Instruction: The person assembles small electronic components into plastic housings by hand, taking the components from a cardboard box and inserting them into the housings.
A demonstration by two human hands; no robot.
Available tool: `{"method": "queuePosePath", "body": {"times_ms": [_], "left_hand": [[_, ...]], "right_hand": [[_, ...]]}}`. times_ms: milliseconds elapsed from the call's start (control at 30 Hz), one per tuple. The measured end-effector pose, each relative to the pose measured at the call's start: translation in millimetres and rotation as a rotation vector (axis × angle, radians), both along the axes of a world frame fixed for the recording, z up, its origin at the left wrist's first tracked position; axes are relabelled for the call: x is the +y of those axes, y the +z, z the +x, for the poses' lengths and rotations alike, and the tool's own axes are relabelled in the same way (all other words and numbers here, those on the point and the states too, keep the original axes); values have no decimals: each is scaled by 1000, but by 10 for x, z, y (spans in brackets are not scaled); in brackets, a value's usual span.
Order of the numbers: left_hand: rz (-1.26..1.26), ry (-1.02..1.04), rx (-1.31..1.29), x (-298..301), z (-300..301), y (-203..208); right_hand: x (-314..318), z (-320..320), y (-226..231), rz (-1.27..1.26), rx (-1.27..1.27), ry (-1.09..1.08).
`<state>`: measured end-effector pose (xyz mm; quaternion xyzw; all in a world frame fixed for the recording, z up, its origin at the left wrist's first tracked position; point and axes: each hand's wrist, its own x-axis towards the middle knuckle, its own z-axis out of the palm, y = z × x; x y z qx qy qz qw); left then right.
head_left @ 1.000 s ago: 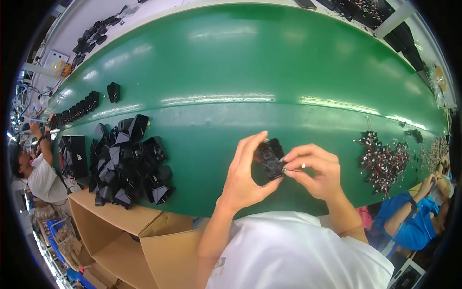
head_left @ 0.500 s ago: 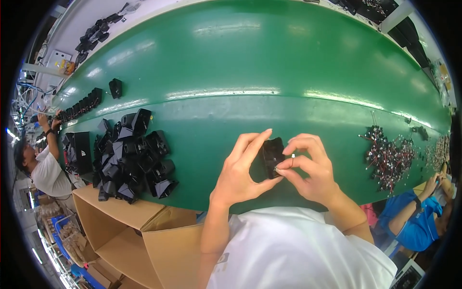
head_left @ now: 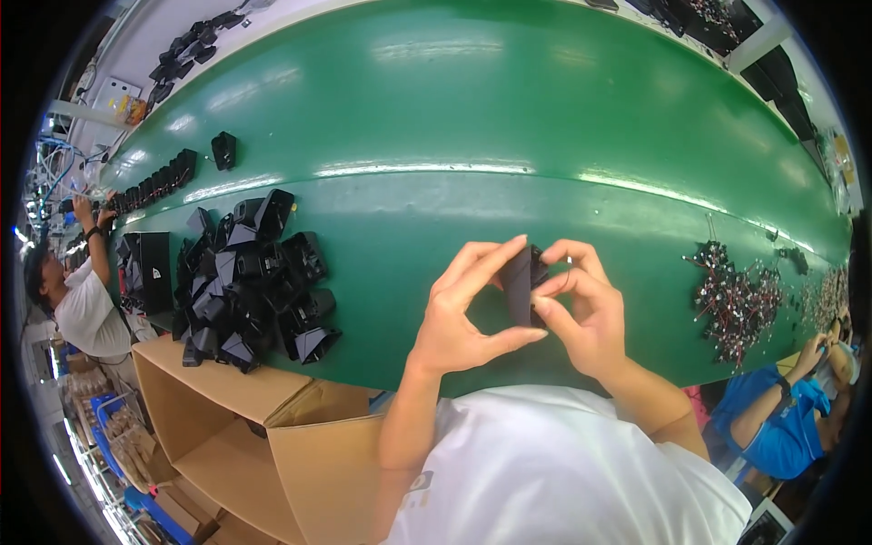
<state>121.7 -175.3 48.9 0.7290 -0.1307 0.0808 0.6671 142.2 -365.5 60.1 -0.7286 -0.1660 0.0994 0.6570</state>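
Observation:
Over the near half of the green table, my left hand (head_left: pixel 451 318) grips a black plastic housing (head_left: pixel 517 289) between thumb and fingers. One flat, dark side of it faces up. My right hand (head_left: pixel 589 318) is closed at the housing's right side, thumb and fingertips pinched against it. A small wired part with a white tip (head_left: pixel 569 261) sticks up from between the right fingers. Its other end is hidden by the fingers and the housing.
A heap of black housings (head_left: pixel 241 291) lies left, beside a black box (head_left: pixel 145 272). Tangled wired parts (head_left: pixel 736 295) lie right. An open cardboard box (head_left: pixel 213 386) stands at the table's near edge. Co-workers sit at left (head_left: pixel 91 313) and right (head_left: pixel 772 418).
The housing has been turned in my left hand, so its flat side now shows instead of its hollow side. My right hand stays beside it, with the white tip slightly higher.

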Motion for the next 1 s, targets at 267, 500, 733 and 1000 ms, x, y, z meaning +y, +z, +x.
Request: {"method": "queuePosePath", "body": {"times_ms": [267,500,733,1000], "left_hand": [[301,209,-102,5,-74,99],[365,235,-199,-44,-16,109],[462,351,-321,102,-25,94],[413,304,-305,257,-86,57]], "right_hand": [[-68,184,117,360,338,309],[-109,303,-234,507,518,442],[130,325,-20,680,988,466],[191,262,50,601,1031,495]]}}
